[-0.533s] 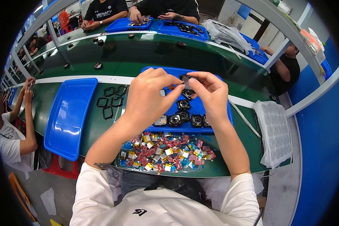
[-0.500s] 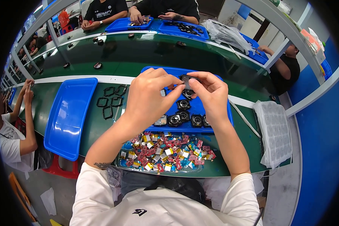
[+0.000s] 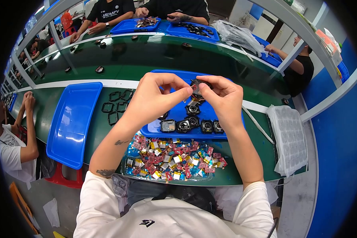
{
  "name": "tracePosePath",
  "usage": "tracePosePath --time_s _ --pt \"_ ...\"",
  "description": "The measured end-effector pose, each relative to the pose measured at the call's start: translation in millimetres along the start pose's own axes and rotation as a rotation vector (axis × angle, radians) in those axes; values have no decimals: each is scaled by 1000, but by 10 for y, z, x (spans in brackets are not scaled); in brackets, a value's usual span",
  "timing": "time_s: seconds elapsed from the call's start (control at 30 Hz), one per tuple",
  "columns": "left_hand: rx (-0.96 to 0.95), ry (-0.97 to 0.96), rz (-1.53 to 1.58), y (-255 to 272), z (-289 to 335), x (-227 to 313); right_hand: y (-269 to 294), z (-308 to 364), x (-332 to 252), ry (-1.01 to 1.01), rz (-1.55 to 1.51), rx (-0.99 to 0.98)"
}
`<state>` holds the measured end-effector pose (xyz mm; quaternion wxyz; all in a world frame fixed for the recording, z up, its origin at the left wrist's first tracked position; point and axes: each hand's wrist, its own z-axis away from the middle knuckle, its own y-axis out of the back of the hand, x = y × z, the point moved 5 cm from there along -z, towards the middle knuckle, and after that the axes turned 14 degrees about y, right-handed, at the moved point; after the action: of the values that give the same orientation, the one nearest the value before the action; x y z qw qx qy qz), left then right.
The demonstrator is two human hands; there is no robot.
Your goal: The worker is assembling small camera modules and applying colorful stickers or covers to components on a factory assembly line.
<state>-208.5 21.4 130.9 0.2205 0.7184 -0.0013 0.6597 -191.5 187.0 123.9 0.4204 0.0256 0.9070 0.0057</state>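
Over the blue tray of watches, both of my hands meet at a dark watch case [image 3: 197, 89]. My right hand [image 3: 225, 98] grips the case from its right side, thumb on the near face. At its left edge my left hand [image 3: 156, 95] is closed in a pinch on a small reddish part [image 3: 194, 87], partly hidden by the fingers. Below the hands, several black watch cases [image 3: 206, 126] lie in the blue tray [image 3: 236, 133]. Nearer to me, a clear tray [image 3: 125, 170] bears a heap of red circuit boards and white-and-yellow batteries [image 3: 174, 158].
An upright-edged blue tray [image 3: 73, 123] stands at the left, beside several black frames [image 3: 108, 107] on the green table. A wrapped white tray stack [image 3: 287, 141] sits at the right. Beyond a white rail, watch parts [image 3: 99, 69] lie on a green belt; other people work around it.
My left hand has turned slightly and its pinch sits closer against the case, where red now shows. The parts on the belt have shifted left. Co-workers' hands and arms have moved.
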Motion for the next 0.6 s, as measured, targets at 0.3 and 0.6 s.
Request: tracePosePath --time_s 0.3,0.6 --pt "-61 -16 386 -46 15 -25 -20 26 -108 62 58 -13" --pt "134 -62 205 -12 -20 -29 -39 28 -73 89 -42 -52"
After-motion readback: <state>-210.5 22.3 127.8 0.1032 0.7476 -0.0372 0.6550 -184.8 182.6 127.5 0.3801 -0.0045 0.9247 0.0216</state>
